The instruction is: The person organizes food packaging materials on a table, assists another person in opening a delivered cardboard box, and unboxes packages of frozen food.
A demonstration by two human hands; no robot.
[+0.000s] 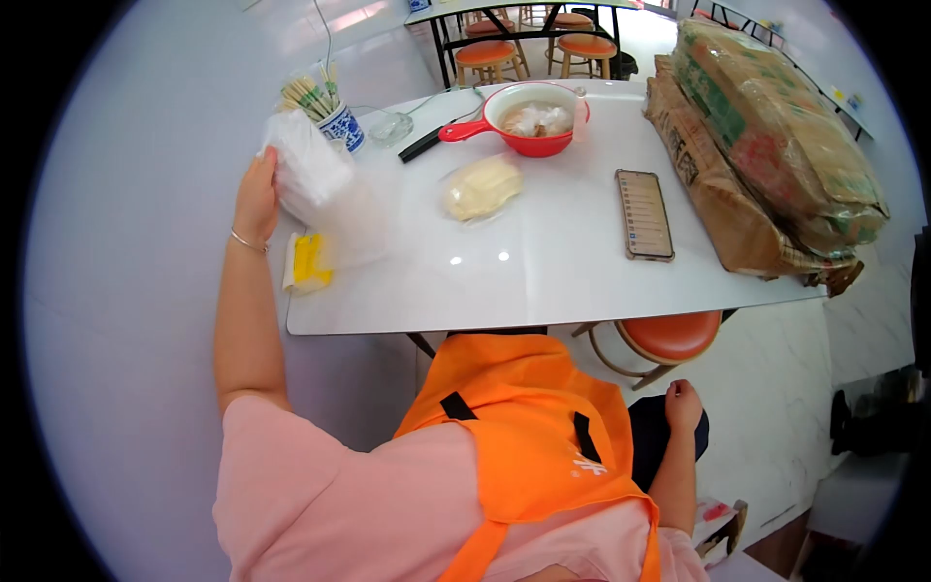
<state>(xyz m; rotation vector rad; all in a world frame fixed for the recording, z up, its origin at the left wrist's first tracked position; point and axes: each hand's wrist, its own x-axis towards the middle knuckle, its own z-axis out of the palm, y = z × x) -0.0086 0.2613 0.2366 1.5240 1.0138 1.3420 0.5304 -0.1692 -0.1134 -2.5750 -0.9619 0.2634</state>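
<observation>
My left hand (257,199) is at the table's left edge, fingers closed on a bundle of thin white plastic bags (312,167). Part of the clear film trails down over the tabletop. Just below it lies a yellow-and-white packet (310,264). My right hand (684,405) rests by my right thigh, below the table, its fingers curled in with nothing visible in them. Ahead of me, a pale yellow lump in clear plastic (483,188) lies on the white table (436,291).
Behind the lump stands a red pan (543,144) with a bag inside. A blue-and-white cup (341,128) of sticks, a glass ashtray (391,129) and a black-handled object (421,144) are nearby. A phone (644,215) and large brown packages (776,145) occupy the right. An orange stool (671,335) is below.
</observation>
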